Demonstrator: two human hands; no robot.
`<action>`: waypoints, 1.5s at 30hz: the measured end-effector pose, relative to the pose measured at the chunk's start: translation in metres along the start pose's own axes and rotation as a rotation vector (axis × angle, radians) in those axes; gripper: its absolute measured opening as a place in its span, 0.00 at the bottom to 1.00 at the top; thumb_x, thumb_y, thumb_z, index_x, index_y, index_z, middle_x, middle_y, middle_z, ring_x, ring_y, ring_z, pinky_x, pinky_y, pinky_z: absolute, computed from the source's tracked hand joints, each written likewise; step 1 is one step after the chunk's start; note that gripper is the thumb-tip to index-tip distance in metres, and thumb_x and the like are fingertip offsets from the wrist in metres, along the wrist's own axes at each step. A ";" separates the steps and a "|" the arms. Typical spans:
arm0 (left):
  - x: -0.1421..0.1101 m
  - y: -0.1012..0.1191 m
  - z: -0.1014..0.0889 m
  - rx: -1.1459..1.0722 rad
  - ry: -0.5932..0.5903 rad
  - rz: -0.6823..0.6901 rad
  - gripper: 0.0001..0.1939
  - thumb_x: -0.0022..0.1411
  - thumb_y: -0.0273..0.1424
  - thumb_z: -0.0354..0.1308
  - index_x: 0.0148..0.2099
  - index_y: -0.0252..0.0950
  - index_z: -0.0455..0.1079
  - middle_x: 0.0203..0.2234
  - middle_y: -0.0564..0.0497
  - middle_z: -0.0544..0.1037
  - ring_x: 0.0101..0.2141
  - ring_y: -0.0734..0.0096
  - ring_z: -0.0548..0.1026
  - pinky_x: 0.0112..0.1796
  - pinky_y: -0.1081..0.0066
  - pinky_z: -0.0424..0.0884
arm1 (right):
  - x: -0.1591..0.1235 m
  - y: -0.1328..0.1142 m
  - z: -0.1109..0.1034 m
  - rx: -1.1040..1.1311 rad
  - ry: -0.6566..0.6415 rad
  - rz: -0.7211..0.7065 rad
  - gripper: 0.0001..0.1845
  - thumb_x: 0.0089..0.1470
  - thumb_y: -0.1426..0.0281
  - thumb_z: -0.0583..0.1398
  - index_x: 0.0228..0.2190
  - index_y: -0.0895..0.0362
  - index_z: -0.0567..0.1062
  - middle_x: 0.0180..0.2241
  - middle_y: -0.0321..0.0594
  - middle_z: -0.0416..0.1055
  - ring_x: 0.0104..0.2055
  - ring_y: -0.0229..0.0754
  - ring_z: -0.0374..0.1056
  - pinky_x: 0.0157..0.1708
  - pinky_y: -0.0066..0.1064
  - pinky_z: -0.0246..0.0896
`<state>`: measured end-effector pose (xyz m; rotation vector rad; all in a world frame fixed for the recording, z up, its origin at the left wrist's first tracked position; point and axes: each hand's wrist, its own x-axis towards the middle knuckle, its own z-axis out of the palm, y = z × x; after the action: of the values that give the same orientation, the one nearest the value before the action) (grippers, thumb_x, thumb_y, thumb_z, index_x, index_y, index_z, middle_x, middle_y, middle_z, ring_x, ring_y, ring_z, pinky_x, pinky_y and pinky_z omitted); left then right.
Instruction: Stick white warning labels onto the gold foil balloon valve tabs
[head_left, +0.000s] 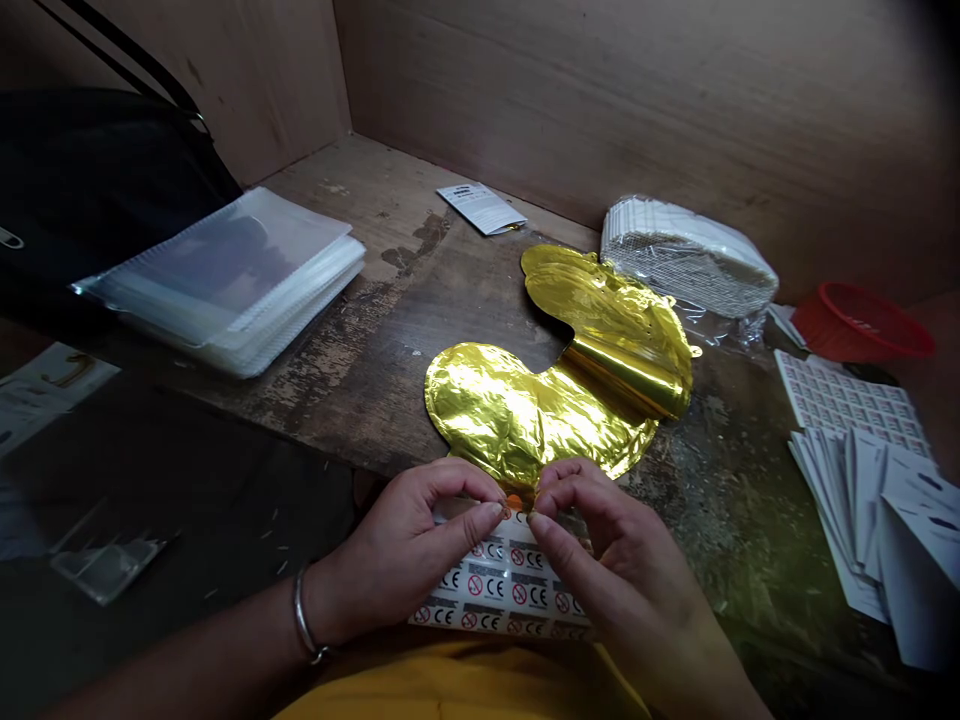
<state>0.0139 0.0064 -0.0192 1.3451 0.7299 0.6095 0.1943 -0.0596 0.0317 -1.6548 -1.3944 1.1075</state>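
Clear plastic [752, 328] encloses a white stack [675, 250] near the gold foil [484, 395].

Tabletop [457, 300] count: gold foil piece [547, 410], one; red basket [840, 330], right edge, one; wrapped white pack [675, 250], back edge, one; folded leaflet [481, 208], back edge, one; label sheets [495, 590], front edge and right side, two; white cards [862, 500], several, exact number unclear.

Plain wood-panel walls [637, 110] meeting in a corner here, dim uneven light across a worn wooden counter [390, 300], its dark surface scuffed and patchy.
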 end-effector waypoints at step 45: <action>0.019 -0.007 -0.036 1.126 -0.316 0.472 0.03 0.67 0.29 0.53 0.40 0.39 0.68 0.57 0.49 0.69 0.59 0.64 0.63 0.64 0.56 0.44 | 0.037 0.041 -0.005 0.442 -0.034 0.477 0.18 0.46 0.58 0.68 0.26 0.59 0.71 0.19 0.29 0.61 0.18 0.28 0.53 0.17 0.23 0.44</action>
<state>-0.0016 0.0428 -0.0305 2.6345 0.4778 0.3033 0.2173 -0.0303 -0.0098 -1.6711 -0.7048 1.5826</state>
